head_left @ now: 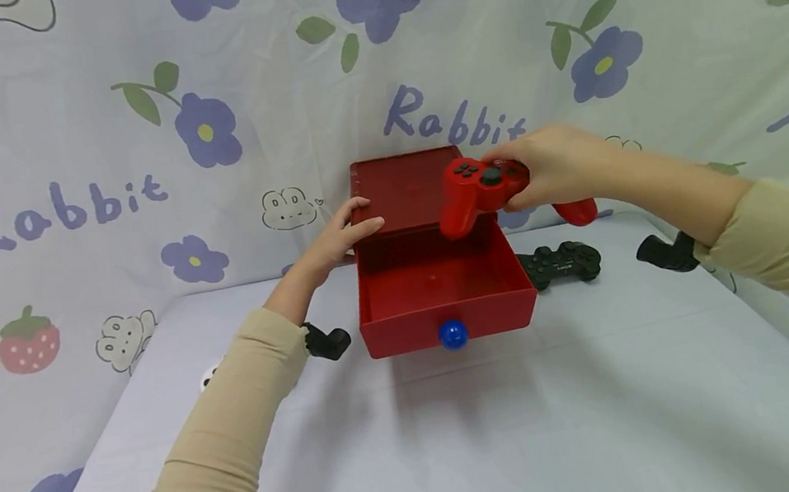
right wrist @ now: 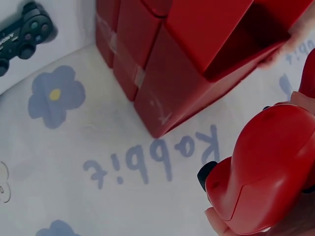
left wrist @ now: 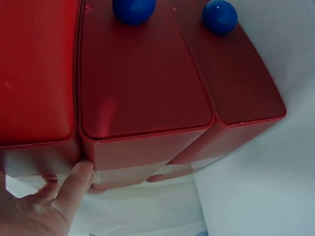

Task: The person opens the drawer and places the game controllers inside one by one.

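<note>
A red drawer cabinet [head_left: 411, 190] stands at the back of the table. Its top drawer [head_left: 406, 334], with a round blue knob [head_left: 454, 335], is pulled out, and the visible part of its floor is bare. My left hand [head_left: 334, 241] rests against the cabinet's left side, fingers extended; in the left wrist view, its fingers [left wrist: 74, 189] touch the side wall. Held in my right hand [head_left: 563, 165] is a red game controller [head_left: 472, 194], raised over the right rear of the drawer. Fingers wrap its middle, leaving both grips showing.
A black game controller [head_left: 569, 260] lies on the table to the cabinet's right. Lower drawers [left wrist: 236, 73] are closed beneath the open one. A small white object [head_left: 208, 376] is partly hidden behind the left sleeve. A patterned cloth [head_left: 274, 129] hangs close behind the cabinet.
</note>
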A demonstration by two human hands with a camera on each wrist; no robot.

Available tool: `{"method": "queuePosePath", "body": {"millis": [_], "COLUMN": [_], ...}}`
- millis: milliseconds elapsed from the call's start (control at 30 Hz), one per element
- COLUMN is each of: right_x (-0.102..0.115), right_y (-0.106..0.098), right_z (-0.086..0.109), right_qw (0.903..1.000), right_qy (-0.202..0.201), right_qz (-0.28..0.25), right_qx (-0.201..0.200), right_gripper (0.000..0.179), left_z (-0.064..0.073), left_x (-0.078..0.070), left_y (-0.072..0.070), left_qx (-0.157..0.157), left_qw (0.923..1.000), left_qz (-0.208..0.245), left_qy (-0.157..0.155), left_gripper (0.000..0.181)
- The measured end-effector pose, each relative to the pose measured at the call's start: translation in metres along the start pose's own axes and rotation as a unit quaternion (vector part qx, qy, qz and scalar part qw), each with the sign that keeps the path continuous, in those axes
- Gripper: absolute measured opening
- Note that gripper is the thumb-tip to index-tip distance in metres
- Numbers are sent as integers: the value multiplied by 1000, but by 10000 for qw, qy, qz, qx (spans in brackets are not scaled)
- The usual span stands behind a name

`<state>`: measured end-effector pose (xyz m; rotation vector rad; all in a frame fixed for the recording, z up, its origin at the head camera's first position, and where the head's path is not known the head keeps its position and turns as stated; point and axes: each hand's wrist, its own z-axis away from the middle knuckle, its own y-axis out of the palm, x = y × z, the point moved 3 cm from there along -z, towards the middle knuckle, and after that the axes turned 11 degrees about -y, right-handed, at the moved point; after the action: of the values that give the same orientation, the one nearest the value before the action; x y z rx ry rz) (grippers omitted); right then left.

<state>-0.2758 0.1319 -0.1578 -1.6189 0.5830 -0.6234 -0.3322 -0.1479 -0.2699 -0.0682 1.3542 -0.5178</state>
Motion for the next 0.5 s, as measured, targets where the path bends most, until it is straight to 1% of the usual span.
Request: {"method": "queuePosePath", "body": {"millis": [200, 400, 500], "right_x": [11, 18, 21], "right_y": [5, 13, 19], "right_z": [-7, -13, -17], "right_qw": [9999, 9999, 9997], "right_qy": [-99, -48, -26], "right_qz": [-104, -146, -248], "right_qx": [-32, 12, 72], "right_gripper": [55, 56, 58], "left_z": [-2, -1, 0], "left_x": [2, 0, 0], "left_y": [0, 0, 1], "left_qx": [-50, -14, -7], "left_qw": [9999, 9999, 9999], "left_qz": [100, 130, 95], "left_qy": [-53, -81, -72], "left_gripper": [57, 57, 57]}}
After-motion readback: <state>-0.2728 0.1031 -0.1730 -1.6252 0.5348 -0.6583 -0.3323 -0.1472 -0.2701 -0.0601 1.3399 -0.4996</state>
